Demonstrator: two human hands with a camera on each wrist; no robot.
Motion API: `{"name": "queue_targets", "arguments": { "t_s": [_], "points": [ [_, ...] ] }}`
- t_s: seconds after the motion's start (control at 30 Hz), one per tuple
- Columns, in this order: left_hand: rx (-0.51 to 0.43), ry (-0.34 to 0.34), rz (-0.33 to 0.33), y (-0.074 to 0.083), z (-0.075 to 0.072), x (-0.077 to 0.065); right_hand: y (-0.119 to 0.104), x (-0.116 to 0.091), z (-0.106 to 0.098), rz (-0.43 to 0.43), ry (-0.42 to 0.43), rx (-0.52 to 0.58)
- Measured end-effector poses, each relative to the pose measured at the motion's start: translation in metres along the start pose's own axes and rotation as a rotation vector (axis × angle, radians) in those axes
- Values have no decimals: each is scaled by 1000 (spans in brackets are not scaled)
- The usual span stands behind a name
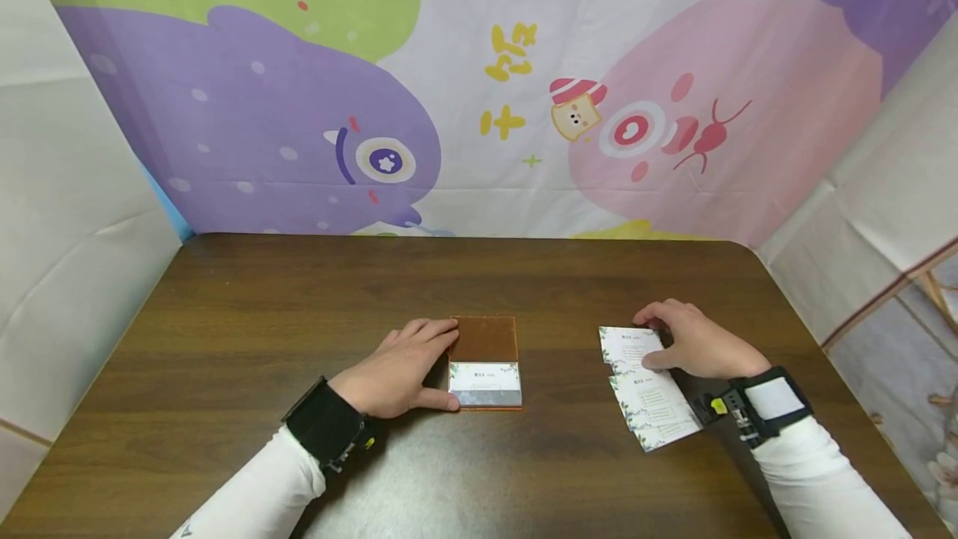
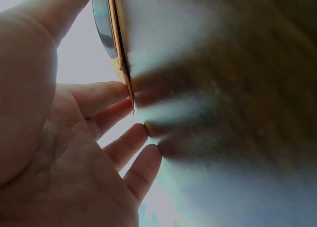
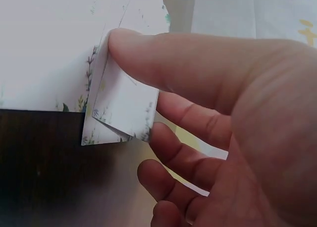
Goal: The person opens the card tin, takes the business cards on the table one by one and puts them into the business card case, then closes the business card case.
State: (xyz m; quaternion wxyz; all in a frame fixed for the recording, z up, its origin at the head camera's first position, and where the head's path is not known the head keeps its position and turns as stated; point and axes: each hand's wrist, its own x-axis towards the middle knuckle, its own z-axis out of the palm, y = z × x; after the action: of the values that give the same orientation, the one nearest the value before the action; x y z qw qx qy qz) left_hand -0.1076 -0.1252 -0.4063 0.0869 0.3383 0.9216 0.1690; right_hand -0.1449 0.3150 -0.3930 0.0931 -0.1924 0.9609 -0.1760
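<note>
A brown card holder (image 1: pixel 485 339) lies open on the wooden table, with a white printed card (image 1: pixel 482 376) in its lower half. My left hand (image 1: pixel 397 373) rests at its left side, fingers at the upper corner and thumb at the lower one. In the left wrist view, the holder's thin edge (image 2: pixel 118 48) touches the fingers, which are nearly straight. To the right, several white cards with leafy borders (image 1: pixel 651 407) lie overlapped. My right hand (image 1: pixel 703 343) pinches card edges there, thumb on top (image 3: pixel 126 48) and fingers at the edge; how many it grips is hidden.
The brown table (image 1: pixel 329 289) ends at a cartoon-printed cloth (image 1: pixel 509 190) hanging behind it. White cloth walls (image 1: pixel 82 215) stand at both sides. Bare tabletop lies between the holder and the loose cards.
</note>
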Motion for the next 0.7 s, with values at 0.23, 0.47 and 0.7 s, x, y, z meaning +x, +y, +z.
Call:
{"name": "queue_targets", "arguments": {
  "t_s": [0.23, 0.47, 0.7],
  "points": [
    [5, -2, -5, -1, 1, 1, 0, 0, 0, 30, 7, 6],
    [6, -2, -3, -1, 1, 1, 1, 0, 0, 40, -2, 84],
    [3, -1, -2, -1, 1, 0, -1, 0, -4, -14, 43, 106]
  ]
}}
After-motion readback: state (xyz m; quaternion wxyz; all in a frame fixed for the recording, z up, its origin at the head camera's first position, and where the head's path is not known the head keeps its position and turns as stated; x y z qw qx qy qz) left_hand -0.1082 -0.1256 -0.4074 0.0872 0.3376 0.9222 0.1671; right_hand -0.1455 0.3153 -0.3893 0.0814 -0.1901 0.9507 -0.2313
